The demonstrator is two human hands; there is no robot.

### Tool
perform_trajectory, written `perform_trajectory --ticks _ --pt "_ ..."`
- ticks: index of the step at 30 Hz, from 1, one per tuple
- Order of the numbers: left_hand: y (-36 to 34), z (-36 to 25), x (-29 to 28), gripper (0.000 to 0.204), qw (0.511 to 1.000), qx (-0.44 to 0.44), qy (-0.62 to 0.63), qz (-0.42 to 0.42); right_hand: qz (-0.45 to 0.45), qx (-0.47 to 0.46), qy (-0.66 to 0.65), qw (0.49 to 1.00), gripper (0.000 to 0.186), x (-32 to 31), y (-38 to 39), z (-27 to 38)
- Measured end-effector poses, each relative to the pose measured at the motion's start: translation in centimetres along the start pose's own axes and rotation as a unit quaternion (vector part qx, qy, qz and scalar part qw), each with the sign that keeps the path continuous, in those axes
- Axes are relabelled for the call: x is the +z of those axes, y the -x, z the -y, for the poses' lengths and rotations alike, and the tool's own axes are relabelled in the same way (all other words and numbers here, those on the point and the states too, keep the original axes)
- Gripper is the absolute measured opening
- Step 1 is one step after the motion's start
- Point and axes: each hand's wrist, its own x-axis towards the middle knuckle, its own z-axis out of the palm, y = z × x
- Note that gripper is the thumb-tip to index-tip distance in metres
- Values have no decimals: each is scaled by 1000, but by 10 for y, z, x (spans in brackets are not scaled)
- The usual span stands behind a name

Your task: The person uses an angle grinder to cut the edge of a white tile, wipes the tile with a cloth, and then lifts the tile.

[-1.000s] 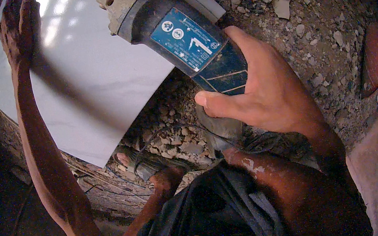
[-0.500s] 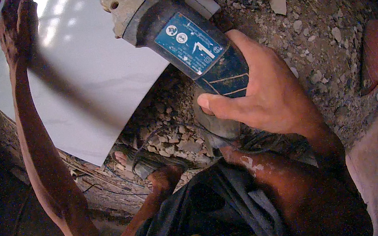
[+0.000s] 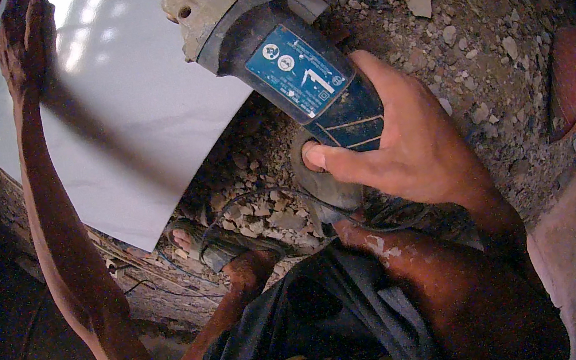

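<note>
The angle grinder [image 3: 302,69], gripped in the right hand [image 3: 419,143], has been shifted slightly rightward over the right edge of the white tile [image 3: 145,104], uncovering more. At the left edge, the left hand's [image 3: 27,51] grip cannot be told.

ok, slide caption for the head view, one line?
Right hand grips an angle grinder; left hand rests on a glossy white panel beside rubble.

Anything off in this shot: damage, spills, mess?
Yes. Pale broken rubble litters the ground, and a thin black cable loops loosely by the left foot, a possible snag. The blue rectangular label on the dark-blue handheld power tool looks scuffed with white flecks.
</note>
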Motion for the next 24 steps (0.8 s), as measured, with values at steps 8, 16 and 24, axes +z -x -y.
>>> perform_trajectory --ticks 8,16,24 --pt "6 -22 -10 99 989 -38 146 -1 7 16 16 1000 55 0 7 -5" --pt "5 -15 -8 97 991 -14 132 -26 4 36 18 999 54 -1 12 -4" --pt "7 -17 -6 97 991 3 127 -37 30 44 -27 998 57 -5 18 -9"
